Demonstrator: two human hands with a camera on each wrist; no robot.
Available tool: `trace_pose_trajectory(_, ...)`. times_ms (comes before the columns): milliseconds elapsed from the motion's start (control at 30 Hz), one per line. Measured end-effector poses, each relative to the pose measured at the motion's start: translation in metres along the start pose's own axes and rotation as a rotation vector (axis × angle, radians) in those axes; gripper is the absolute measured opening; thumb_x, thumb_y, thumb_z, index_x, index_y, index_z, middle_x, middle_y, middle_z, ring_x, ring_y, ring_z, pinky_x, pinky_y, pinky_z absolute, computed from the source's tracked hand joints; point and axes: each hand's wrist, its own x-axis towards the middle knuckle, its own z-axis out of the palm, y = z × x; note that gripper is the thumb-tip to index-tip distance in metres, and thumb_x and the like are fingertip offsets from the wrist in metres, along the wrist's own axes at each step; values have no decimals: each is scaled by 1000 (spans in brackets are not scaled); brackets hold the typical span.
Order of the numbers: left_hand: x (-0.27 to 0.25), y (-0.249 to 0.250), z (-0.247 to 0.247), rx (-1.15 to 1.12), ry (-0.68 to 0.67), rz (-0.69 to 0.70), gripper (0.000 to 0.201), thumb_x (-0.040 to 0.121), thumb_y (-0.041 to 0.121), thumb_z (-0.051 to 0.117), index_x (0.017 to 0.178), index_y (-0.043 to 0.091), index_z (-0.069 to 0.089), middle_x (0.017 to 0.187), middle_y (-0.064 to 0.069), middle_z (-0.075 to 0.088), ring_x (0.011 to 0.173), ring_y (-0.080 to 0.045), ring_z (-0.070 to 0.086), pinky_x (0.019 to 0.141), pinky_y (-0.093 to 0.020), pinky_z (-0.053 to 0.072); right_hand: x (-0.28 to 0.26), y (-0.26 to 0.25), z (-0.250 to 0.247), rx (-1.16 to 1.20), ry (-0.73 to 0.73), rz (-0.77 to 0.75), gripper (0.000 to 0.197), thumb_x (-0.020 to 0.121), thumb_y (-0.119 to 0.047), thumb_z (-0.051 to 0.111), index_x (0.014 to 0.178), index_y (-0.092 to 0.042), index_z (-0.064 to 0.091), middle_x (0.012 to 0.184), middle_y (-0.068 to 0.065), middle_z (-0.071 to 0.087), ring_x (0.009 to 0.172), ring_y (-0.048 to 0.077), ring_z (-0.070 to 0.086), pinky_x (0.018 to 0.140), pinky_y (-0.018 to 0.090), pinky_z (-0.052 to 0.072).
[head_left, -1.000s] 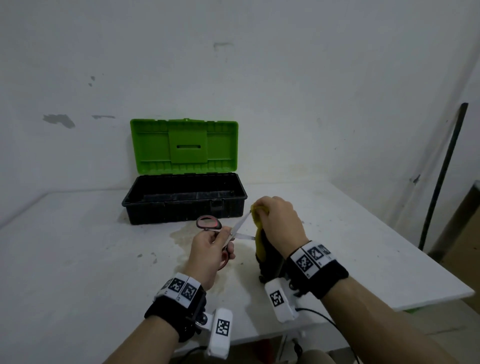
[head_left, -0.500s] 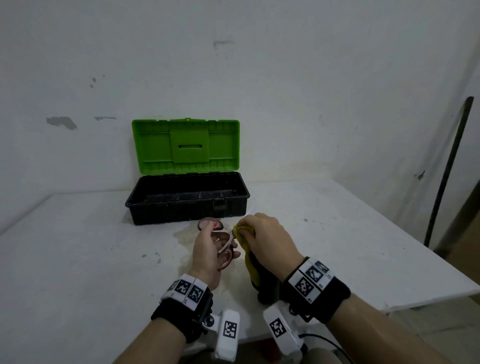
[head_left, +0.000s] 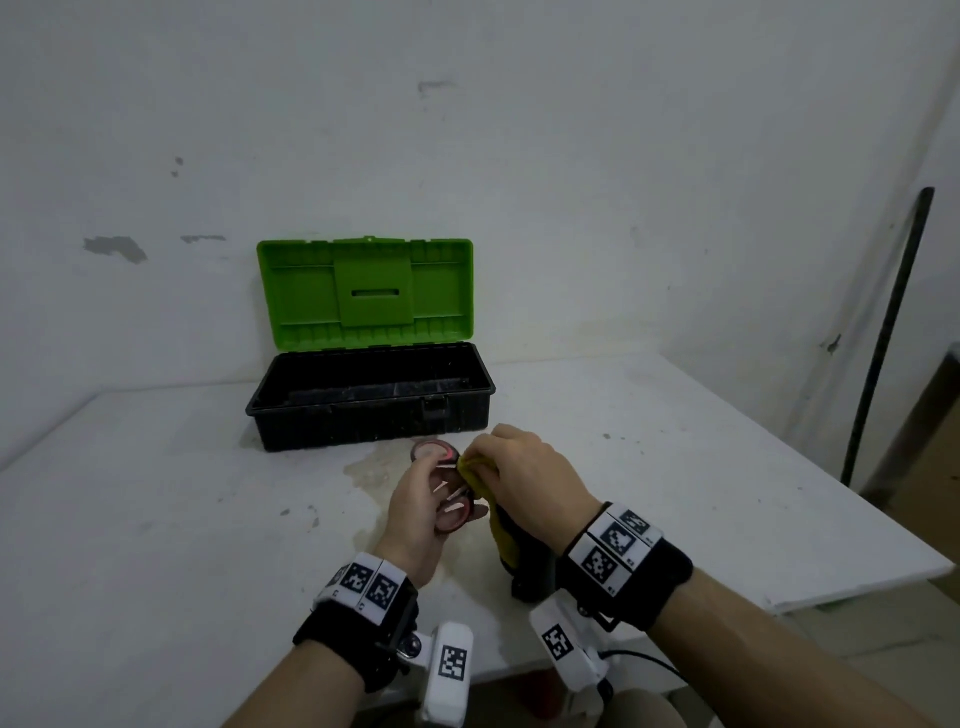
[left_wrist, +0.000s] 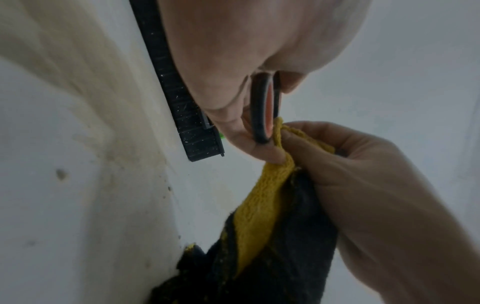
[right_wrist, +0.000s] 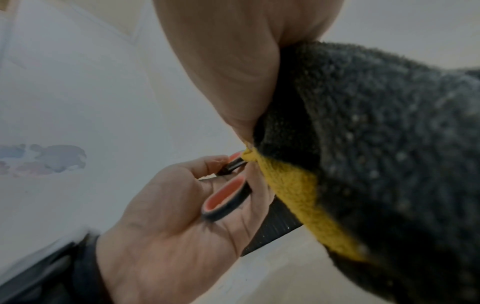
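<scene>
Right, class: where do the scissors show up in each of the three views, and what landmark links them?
Head: scissors at centre, in the left hand.
Left wrist: scissors upper middle, handle ring edge-on.
Right wrist: scissors lower middle, ring in the open palm.
Shared landmark: yellow cloth touching them.

Fuzzy knit cloth (left_wrist: 262, 207); smooth plastic scissor handles (right_wrist: 226, 198); matt toolbox (head_left: 363, 415).
</scene>
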Motion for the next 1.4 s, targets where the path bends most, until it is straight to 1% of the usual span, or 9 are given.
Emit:
trace_pose_trajectory(233,5,-11,4,118,55,91,45,107,45,36,108,10,65,99,-17,73,91,-30,73,70,-41,58,-6,-14,-1,-28,-31,-105,21,99,-31,45,110,-30,63,98,0,52,82,24,59,69,42,53)
trace_pose_trajectory(400,9,-8,2,78,107,127,37,106,43,38,103,13,59,80,-10,65,65,-20,62,54,-34,51,-3,-8,-6,-65,-36,-39,23,96,-26,47,104,-20,69,99,2,55,86,26,61,73,42,54)
trace_pose_trajectory(600,7,-10,9,12,92,72,40,106,46,37,112,17,64,104,-17,72,97,-30,71,80,-48,59,-2,-16,-4,-61,-39,-91,23,98,-25,47,105,-21,68,97,4,51,80,27,60,68,39,52)
trace_pose_trajectory(767,12,-7,1,15,118,107,35,108,41,36,101,15,59,84,-12,65,70,-23,61,58,-35,52,0,-6,-9,-64,-48,-55,25,98,-26,47,102,-19,71,98,4,53,84,28,60,74,42,54)
trace_pose_trajectory(900,9,-13,5,27,85,68,40,106,44,39,115,12,62,104,-18,71,95,-31,71,76,-44,59,-2,-11,-3,-6,-22,-147,23,99,-28,48,105,-23,70,97,4,53,80,26,59,69,39,52)
trace_pose_trajectory(1067,14,-10,-2,7,107,95,36,107,39,38,102,12,60,84,-12,66,69,-22,62,57,-33,52,1,-1,-8,-27,-44,-71,25,99,-26,49,102,-21,73,98,3,53,82,26,61,72,38,53)
trace_pose_trajectory(1267,11,-14,5,-7,65,34,45,107,45,36,112,11,64,103,-16,73,96,-29,72,77,-42,57,-1,-15,-4,6,-30,-199,20,97,-24,51,99,-21,70,92,3,50,72,24,57,62,37,48)
trace_pose_trajectory(1333,12,-13,5,0,63,40,43,107,43,36,111,11,64,103,-18,72,96,-31,71,79,-45,59,1,-15,-3,-36,-57,-158,18,97,-22,51,99,-20,69,92,3,48,73,28,58,62,38,47)
trace_pose_trajectory(1400,13,-12,2,14,65,67,40,107,42,37,106,11,63,93,-16,71,84,-28,70,70,-42,57,1,-13,-7,-66,-77,-117,21,98,-23,49,96,-17,69,92,4,48,74,29,59,64,39,48)
